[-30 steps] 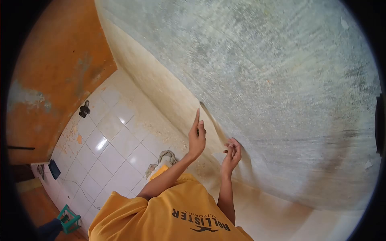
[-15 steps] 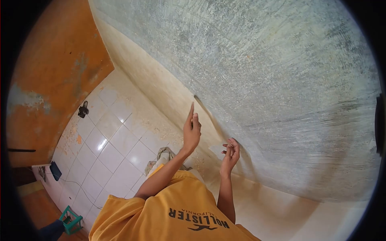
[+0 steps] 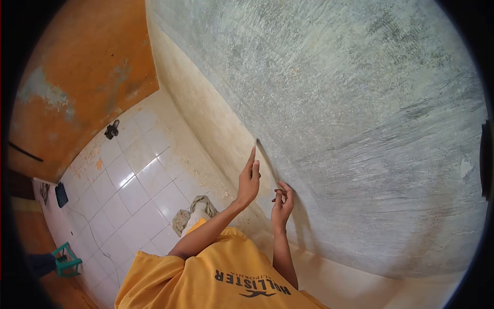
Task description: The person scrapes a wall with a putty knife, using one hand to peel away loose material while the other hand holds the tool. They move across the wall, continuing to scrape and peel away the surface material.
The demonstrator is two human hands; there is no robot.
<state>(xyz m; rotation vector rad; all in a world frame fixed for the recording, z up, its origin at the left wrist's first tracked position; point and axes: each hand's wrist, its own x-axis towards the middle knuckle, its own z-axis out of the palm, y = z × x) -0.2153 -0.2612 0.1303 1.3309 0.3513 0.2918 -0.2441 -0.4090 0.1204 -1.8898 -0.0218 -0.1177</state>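
My left hand (image 3: 249,180) is raised beside the pale lower band (image 3: 206,98) of the wall, its fingers long and close together, the thumb alongside. To its right, my right hand (image 3: 282,205) has bent fingers drawn together near the grey upper wall (image 3: 350,123). Between the fingertips of both hands runs a thin, pale edge with a dark shadow line along the wall. Both hands seem to grip this thin item, whose shape blends into the wall.
A white tiled floor (image 3: 139,190) with scraped flakes lies at the left. Near the orange wall (image 3: 98,62) is a small dark object (image 3: 111,130). A green stool (image 3: 67,259) stands at lower left. A crumpled cloth (image 3: 181,221) lies by my feet.
The view has shifted, so the floor and stool sit further left. My right hand has come closer to my left hand, and both remain by the wall.
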